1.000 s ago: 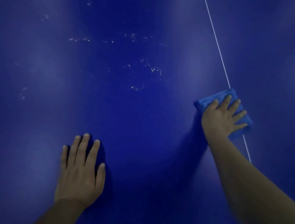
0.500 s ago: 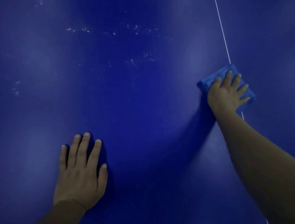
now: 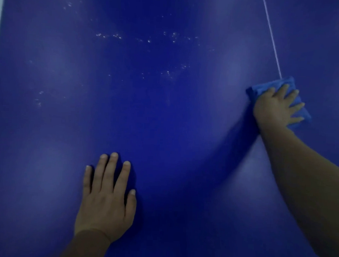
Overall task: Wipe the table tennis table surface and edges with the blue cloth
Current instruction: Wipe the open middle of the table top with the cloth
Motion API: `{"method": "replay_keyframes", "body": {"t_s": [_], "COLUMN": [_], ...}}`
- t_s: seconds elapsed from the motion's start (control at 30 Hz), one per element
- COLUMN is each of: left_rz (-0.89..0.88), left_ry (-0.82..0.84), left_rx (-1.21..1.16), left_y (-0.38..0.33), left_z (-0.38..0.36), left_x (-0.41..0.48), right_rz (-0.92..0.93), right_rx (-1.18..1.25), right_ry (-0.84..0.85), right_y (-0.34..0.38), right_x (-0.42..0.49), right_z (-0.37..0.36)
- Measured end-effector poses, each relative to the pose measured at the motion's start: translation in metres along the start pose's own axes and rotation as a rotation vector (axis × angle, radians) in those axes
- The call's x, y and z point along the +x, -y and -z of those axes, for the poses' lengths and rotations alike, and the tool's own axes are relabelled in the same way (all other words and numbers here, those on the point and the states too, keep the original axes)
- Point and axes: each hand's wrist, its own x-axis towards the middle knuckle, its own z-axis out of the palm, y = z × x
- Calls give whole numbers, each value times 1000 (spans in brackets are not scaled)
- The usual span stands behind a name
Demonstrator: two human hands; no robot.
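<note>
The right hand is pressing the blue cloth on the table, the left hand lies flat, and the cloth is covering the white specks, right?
Not quite. In the head view the blue cloth under the right hand covers the white line, not the white specks, which lie bare to its left. The left hand does lie flat on the table.
</note>
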Motion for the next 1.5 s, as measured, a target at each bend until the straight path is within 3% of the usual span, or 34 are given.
{"method": "replay_keyframes", "body": {"t_s": [0.07,0.2,0.3,0.33,0.4,0.5,0.57,0.63,0.77,0.8,0.87,0.93,1.0,1.07,1.13,1.17,1.23,1.4,1.43,1.5], "left_rz": [1,-3,-1,3,6,-2,-5,1,-1,6,9,-28,-59,43,237,301,329,293,292,301], "left_ry": [11,10,2,6,9,22,30,45,33,30,55,40,5,-58,-69,-44,-7,-46,-43,-31], "left_rx": [-5,-10,-14,-19,-36,-52,-46,-56,-61,-75,-130,-250,-324,-264,-181,-151,-133,-131,-126,-115], "left_y": [1,1,0,0,0,0,1,1,1,1,1,7,28,69,114,130,144,145,145,147], "left_z": [1,1,2,2,2,2,2,2,5,7,10,14,20,23,25,24,21,17,17,16], "left_x": [0,-2,0,0,-1,0,-1,-2,-1,-1,-1,-5,-7,-14,-24,-29,-35,-34,-34,-34], "right_rz": [83,682,1018,997,735,248,145,319,1185,1317,1285,972,609,378,286,297,490,1313,1362,1273], "right_rx": [-16,-175,-199,-171,-158,-8,32,-4,-145,-182,-193,-150,-89,-43,1,19,-15,-117,-143,-161], "right_ry": [13,294,205,129,-32,31,23,-37,117,159,132,7,-9,46,38,21,-13,171,176,85], "right_y": [47,140,136,122,85,46,58,92,150,153,144,121,90,75,91,106,147,223,228,220], "right_x": [-35,-145,-193,-179,-121,-47,-64,-117,-253,-261,-234,-182,-135,-127,-154,-178,-245,-415,-408,-361], "right_z": [-24,-93,-86,-74,-47,-20,-26,-45,-83,-83,-75,-65,-50,-42,-49,-56,-77,-120,-118,-111]}}
